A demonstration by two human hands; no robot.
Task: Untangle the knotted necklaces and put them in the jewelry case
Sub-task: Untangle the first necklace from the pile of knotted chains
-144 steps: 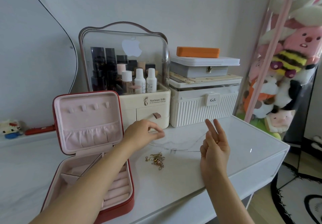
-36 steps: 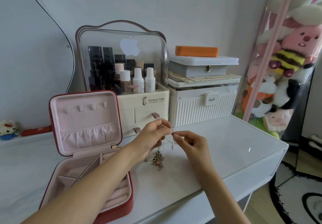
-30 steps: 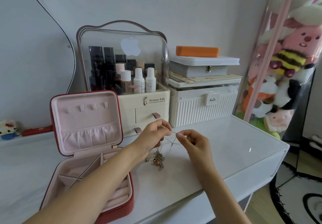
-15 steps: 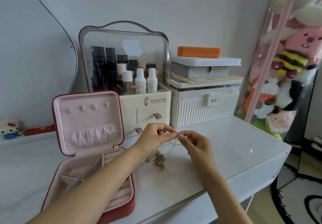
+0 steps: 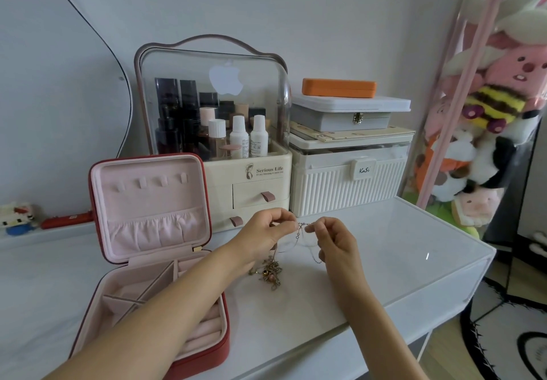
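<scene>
Head view. I have the left hand (image 5: 268, 236) and the right hand (image 5: 334, 242) raised just above the table (image 5: 370, 261), close together. The fingers (image 5: 285, 225) of the left hand pinch a thin chain (image 5: 299, 231) at one point; the right hand's fingers pinch the same chain just to the right. A short loop hangs between the two pinches. The rest of the knotted necklaces (image 5: 270, 271) lies in a small gold-toned heap on the table, near side of the hands and right of the jewelry case (image 5: 154, 249).

Handling, as I judge it: the chains are light, limp and fine, likely to snag or kink if pulled hard. I would take hold close to the knot and tease loops apart with low tension.

Containers: the jewelry case stands open, lid upright, its pink compartments and ring rolls showing no necklace. Far side, a clear-domed cosmetics organizer (image 5: 213, 119) holds bottles; a ribbed white box (image 5: 346, 184) carries stacked boxes.
</scene>
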